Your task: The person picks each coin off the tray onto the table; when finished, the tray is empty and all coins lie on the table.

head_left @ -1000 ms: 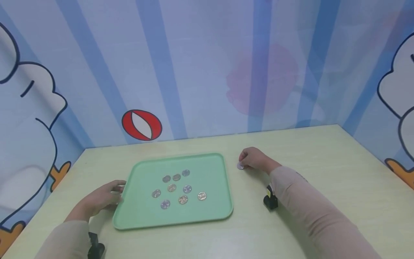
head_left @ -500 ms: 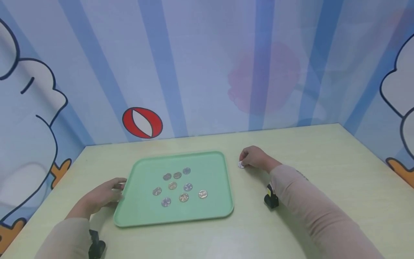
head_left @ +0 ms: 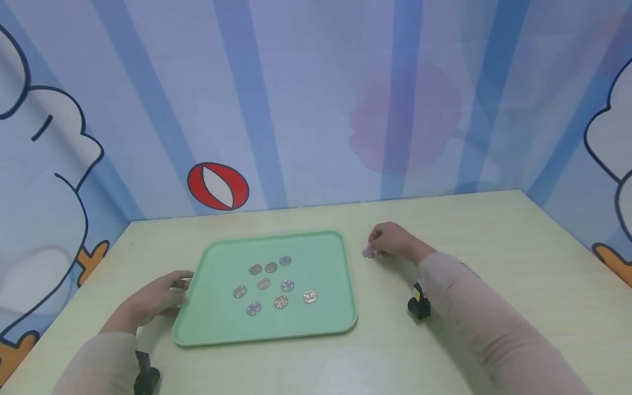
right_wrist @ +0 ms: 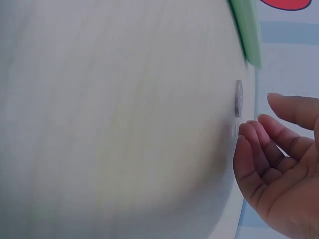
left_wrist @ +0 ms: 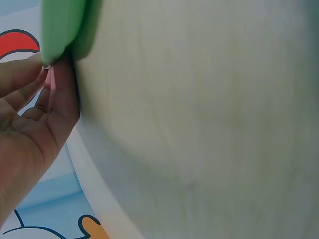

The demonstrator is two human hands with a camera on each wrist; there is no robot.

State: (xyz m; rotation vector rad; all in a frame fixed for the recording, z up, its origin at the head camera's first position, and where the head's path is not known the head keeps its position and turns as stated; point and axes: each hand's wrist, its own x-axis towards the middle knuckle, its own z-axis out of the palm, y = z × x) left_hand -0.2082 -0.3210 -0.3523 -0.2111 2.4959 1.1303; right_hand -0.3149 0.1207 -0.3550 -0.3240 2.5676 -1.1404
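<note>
Several silvery coins lie flat on a light green tray (head_left: 207, 323) at the table's middle left. At the tray's left edge my left hand (head_left: 157, 299) holds the rim; the left wrist view shows the tray corner (left_wrist: 62, 30) between its thumb and fingers. One more coin (head_left: 368, 253) lies on the table just right of the tray. My right hand (head_left: 392, 240) is beside that coin. Seen from the right wrist, the coin (right_wrist: 239, 98) is on the tabletop, a small gap from the loosely curled fingers (right_wrist: 256, 144), with nothing held.
The pale wooden table (head_left: 385, 345) runs back to a blue striped cartoon backdrop (head_left: 316, 109). A small black wrist camera (head_left: 418, 303) hangs under the right sleeve, another black wrist camera (head_left: 146, 376) by the left one.
My right hand has shifted slightly right, and its fingertips have come away from the coin, which lies flat. The left hand and tray keep their places.
</note>
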